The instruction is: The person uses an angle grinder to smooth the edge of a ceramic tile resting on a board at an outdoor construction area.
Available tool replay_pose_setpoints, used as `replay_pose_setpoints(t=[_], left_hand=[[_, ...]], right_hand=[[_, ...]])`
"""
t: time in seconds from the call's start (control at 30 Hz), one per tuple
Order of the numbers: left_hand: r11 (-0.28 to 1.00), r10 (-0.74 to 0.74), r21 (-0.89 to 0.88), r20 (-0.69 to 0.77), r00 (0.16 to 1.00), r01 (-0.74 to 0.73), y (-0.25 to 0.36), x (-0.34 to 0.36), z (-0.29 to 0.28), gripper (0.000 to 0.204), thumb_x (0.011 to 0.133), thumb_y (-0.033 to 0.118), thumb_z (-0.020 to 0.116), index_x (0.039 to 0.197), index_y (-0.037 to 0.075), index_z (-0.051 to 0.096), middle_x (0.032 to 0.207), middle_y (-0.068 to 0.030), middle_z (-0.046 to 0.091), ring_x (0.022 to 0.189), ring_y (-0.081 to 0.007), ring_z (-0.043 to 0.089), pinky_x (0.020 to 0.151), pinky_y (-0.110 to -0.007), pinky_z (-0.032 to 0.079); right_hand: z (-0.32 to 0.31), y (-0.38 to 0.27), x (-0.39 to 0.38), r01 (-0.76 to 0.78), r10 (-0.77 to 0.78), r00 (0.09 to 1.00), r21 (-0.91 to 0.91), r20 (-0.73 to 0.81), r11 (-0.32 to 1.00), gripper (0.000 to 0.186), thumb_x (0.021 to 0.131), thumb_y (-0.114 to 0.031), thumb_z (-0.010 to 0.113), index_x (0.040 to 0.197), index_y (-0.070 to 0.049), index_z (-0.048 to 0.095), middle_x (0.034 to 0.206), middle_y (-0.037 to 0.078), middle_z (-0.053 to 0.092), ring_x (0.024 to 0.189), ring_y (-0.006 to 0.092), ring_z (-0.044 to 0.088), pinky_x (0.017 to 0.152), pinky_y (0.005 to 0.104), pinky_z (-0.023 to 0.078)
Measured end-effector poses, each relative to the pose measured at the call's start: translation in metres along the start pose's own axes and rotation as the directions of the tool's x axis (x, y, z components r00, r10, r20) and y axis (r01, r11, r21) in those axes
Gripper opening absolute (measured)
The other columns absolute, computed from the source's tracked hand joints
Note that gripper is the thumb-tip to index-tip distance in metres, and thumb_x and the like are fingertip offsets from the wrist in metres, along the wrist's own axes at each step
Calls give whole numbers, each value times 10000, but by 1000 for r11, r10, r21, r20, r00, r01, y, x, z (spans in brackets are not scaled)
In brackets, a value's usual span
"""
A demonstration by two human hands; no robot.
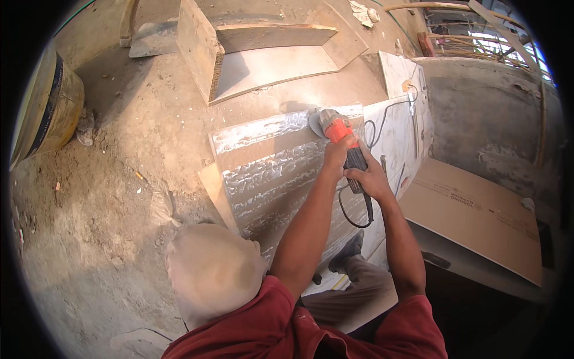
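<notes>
Both my hands grip a red and black angle grinder (341, 128). My left hand (338, 152) wraps round its red body behind the metal head. On the black rear handle, my right hand (372, 178) is closed. The grinder's disc (315, 123) is at the far part of a flat brown panel (272, 143) with shiny, whitish ridged bands. Whether the disc touches the panel I cannot tell. A black cord (345, 209) loops from the grinder's rear. My shoe (347, 251) and bent leg are beside the panel's near right part.
Wooden boards (257, 39) form an angled frame beyond the panel. A large bucket (63, 110) stands far left. Marble-like white slabs (391, 128) and cable lie right, beside a printed brown board (472, 209) and grey wall (478, 113). A pale rounded form (212, 269) is near my left sleeve.
</notes>
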State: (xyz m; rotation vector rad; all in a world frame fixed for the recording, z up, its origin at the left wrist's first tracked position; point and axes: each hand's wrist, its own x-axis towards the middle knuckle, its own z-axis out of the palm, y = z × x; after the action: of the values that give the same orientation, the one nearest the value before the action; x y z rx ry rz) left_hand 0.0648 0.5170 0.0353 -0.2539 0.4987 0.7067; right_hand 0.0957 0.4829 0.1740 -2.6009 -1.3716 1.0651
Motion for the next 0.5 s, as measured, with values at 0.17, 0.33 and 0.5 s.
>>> replay_pose_setpoints(t=[0.17, 0.33, 0.5], left_hand=[[1000, -13, -4, -11, 1000, 13, 1, -5, 1, 334, 836, 232, 720, 1041, -10, 614, 876, -78, 646, 694, -178, 661, 624, -328, 552], [1000, 18, -14, -26, 999, -18, -1, -10, 5, 306, 835, 225, 714, 1025, 4, 618, 853, -69, 640, 693, -169, 652, 609, -316, 537], [1000, 4, 4, -5, 1000, -4, 7, 0, 5, 291, 839, 220, 706, 1016, 8, 616, 840, -72, 635, 682, -170, 649, 606, -315, 534]], right_hand=[[-3, -3, -2, 27, -29, 999, -79, -16, 996, 977, 686, -246, 748, 1530, -38, 303, 1178, 212, 626, 1058, 268, 619, 934, 336, 467], [-8, -3, -3, -20, 20, 999, 1, 51, 1000, 987, 677, -254, 754, 1529, -38, 305, 1202, 224, 621, 1087, 286, 615, 946, 340, 461], [-3, 1, 5, 39, -40, 999, -27, -33, 999, 988, 671, -252, 752, 1530, -46, 310, 1187, 223, 624, 1068, 279, 619, 931, 334, 468]])
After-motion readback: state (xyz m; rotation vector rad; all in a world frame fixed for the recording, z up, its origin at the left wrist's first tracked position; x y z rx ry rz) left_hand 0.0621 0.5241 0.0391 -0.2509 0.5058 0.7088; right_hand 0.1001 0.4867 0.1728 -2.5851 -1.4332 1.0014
